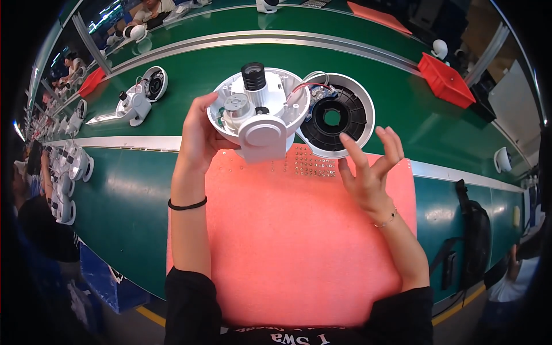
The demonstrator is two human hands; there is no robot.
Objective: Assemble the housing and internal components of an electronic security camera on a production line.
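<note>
Left hand (198,135) fingers clamp rim of white round housing (259,109), lifted above far edge of pink foam mat (287,247). Right hand (368,167) spread, holding nothing, just right, near black-centred ring (336,118). Green conveyor table (144,195) beneath; red bin (445,80) far right.

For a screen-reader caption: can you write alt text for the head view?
A person's left hand holds up a round white plastic housing over a pink foam mat; the right hand hovers open beside a black-and-white ring part on a green conveyor.
</note>
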